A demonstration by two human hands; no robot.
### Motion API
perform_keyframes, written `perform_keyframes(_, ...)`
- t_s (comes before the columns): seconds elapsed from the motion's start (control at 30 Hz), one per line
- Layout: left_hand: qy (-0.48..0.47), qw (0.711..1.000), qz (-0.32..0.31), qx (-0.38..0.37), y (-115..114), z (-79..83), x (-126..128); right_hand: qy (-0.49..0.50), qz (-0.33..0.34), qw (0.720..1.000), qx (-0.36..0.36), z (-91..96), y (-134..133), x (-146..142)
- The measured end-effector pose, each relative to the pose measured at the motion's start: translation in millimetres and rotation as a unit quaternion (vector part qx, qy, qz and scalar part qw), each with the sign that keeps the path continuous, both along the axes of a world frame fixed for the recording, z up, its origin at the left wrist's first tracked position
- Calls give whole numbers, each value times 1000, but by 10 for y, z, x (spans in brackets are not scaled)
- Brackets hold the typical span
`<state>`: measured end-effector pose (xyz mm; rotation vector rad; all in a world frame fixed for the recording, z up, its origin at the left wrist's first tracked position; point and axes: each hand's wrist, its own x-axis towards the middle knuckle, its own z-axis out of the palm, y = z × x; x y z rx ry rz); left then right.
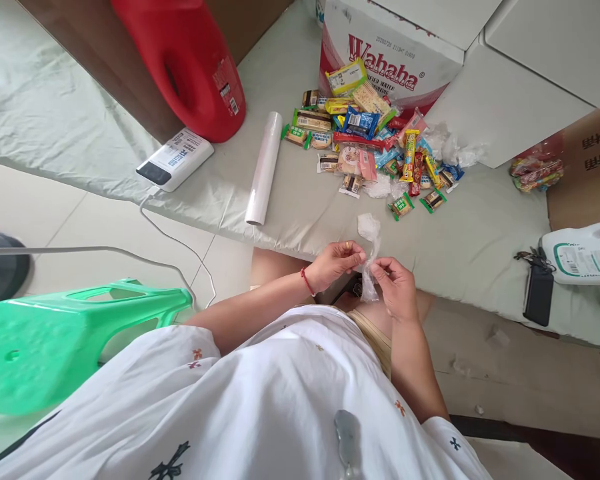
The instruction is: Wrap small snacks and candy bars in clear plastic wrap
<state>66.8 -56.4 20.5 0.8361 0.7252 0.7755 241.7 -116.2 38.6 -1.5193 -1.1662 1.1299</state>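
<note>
Between my two hands hangs a strip of clear plastic film, crumpled and narrow in the middle. My left hand, with a red cord at the wrist, pinches its left side. On the other side, the fingers of my right hand are closed on the same film. The film's wider upper end lies toward the cloth edge, and its lower end dangles over my lap. Just beyond is a heap of small wrapped snacks in many colours. A roll of clear film lies left of the heap.
A Wahaha carton stands behind the snacks. To the left are a red jug, a white power bank with a cable and a green stool. At right lie a black phone-like object and a white bottle.
</note>
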Motion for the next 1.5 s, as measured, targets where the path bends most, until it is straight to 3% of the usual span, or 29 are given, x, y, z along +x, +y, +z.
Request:
perform_keyframes(0.13, 0, 1000, -8, -6, -2, 40, -12, 93, -61, 994, -17, -18, 6, 51)
perform_keyframes(0.3, 10, 998, -54, 16, -69, 67, 53, 64, -44, 997, -22, -10, 15, -8)
perform_keyframes(0.47, -26, 999, -24, -26, -26, 39, 69, 108, -71, 991, -35, 5, 44, 24)
perform_keyframes(0.77, -70, 991, 63, -93, 53, -17, -30, 171, -123, 976, -55, 69, -25, 375)
perform_keyframes(1.03, -138, 978, 19, -152, 86, -25, -68, 168, -137, 974, -62, -110, -135, 623)
perform_keyframes(1.2, -142, 977, 16, -157, 62, -28, -54, 190, -142, 971, -24, -134, -73, 589)
perform_keyframes(1.4, -125, 982, -20, -140, 26, -54, -37, 173, -123, 976, -50, -12, 45, 524)
perform_keyframes(1.5, -69, 993, 2, -91, 13, -58, -28, 170, -124, 975, -65, 62, 51, 487)
